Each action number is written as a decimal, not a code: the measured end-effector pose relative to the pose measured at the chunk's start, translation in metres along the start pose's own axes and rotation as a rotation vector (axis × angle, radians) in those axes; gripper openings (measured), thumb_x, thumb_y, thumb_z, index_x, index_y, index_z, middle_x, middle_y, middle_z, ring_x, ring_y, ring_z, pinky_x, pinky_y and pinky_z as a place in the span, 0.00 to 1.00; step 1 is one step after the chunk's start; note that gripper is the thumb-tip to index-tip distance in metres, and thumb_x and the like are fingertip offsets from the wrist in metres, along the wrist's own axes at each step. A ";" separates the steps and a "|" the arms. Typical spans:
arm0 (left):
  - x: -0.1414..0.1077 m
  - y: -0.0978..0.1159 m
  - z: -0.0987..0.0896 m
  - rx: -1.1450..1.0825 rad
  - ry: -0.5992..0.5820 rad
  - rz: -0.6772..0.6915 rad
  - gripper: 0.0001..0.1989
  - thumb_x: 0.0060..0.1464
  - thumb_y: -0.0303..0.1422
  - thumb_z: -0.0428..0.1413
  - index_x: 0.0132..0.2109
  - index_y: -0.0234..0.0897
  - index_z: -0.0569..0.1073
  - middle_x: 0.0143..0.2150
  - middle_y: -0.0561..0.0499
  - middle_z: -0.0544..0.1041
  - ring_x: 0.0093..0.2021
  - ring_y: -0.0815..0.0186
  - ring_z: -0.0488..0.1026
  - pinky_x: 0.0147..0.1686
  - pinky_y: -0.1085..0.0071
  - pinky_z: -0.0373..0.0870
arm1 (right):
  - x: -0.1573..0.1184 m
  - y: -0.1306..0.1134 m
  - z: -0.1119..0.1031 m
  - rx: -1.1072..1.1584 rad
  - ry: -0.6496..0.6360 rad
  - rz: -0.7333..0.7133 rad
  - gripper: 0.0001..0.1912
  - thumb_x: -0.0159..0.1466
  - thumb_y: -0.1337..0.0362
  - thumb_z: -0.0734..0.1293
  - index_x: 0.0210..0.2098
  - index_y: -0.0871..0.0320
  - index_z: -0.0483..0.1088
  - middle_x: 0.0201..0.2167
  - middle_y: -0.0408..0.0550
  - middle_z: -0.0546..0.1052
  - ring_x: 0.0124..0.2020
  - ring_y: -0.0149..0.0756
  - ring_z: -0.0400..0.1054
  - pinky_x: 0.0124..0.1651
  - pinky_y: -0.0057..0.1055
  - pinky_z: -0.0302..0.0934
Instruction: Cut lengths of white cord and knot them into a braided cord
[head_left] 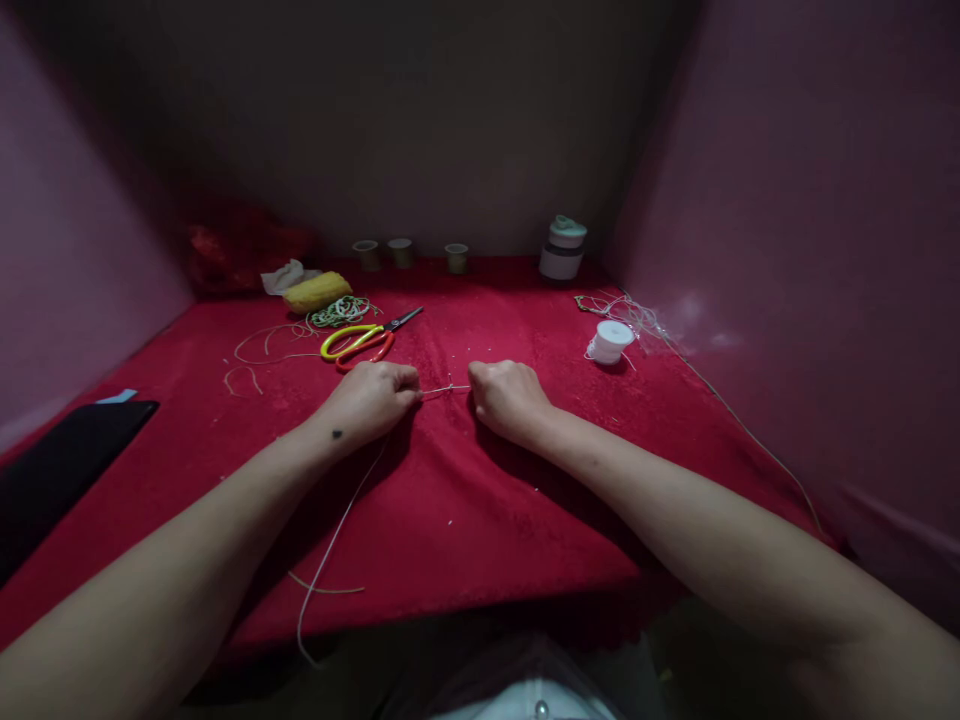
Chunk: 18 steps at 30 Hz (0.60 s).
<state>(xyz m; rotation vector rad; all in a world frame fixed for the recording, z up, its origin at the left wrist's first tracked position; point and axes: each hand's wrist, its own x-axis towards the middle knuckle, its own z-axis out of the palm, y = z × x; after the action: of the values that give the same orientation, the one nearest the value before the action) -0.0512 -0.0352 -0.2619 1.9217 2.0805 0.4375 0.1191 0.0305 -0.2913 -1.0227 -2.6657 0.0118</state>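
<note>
A thin pale cord (436,390) stretches nearly straight between my two hands, with a small knot near its middle. My left hand (375,397) is closed on the cord's left part, and a loose tail hangs from it over the table's front edge. On the right part, my right hand (506,397) is closed in a fist, its fingertips hidden. Scissors (364,342) with one yellow and one red handle lie just beyond my left hand. A white spool of thread (610,341) stands to the right, beyond my right hand.
The red-covered table (465,560) holds a yellow roll (317,292), green-and-white cords (341,311) and small cups (456,259) at the back. A lidded jar (562,249) stands back right, near tangled threads (637,315). A black flat object (71,470) lies at left.
</note>
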 end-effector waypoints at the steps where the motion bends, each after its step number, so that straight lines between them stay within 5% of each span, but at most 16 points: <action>1: 0.001 -0.001 0.000 -0.004 0.004 0.003 0.08 0.45 0.31 0.53 0.21 0.37 0.67 0.19 0.54 0.65 0.22 0.69 0.57 0.26 0.73 0.48 | 0.001 0.001 0.000 -0.005 0.003 0.016 0.10 0.56 0.70 0.58 0.34 0.61 0.70 0.27 0.55 0.75 0.26 0.39 0.67 0.25 0.30 0.46; 10: -0.006 -0.002 0.003 -0.120 -0.047 -0.023 0.11 0.47 0.36 0.51 0.22 0.36 0.66 0.19 0.55 0.63 0.22 0.69 0.58 0.25 0.73 0.51 | -0.005 0.003 -0.012 0.028 -0.059 0.015 0.11 0.57 0.71 0.58 0.35 0.61 0.70 0.29 0.56 0.75 0.28 0.38 0.67 0.27 0.30 0.50; 18: -0.047 0.005 -0.018 -0.575 -0.304 -0.229 0.11 0.48 0.38 0.54 0.25 0.35 0.66 0.16 0.59 0.55 0.15 0.76 0.50 0.15 0.78 0.44 | -0.058 0.008 -0.046 0.778 -0.185 0.189 0.05 0.55 0.70 0.63 0.23 0.62 0.68 0.18 0.43 0.67 0.20 0.24 0.57 0.24 0.24 0.49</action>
<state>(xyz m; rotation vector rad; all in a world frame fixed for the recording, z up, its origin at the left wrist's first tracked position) -0.0499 -0.0827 -0.2432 1.3112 1.7093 0.5719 0.1781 -0.0057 -0.2631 -1.0035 -2.3324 1.1245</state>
